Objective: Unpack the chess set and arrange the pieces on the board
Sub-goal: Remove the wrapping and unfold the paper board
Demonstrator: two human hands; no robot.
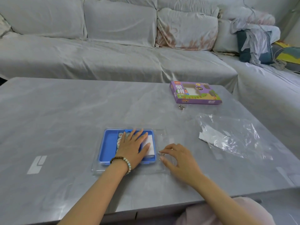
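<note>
A blue plastic tray lies near the table's front edge inside a clear plastic case. My left hand lies flat on the tray, fingers spread, covering round white chess pieces and part of a folded white sheet. To the right, my right hand pinches a small metal clip at the case's right edge. The purple chess set box sits at the table's far right.
A crumpled clear plastic bag with a white paper scrap lies at the right. A small metal ring rests in front of the purple box. A grey covered sofa runs behind the table.
</note>
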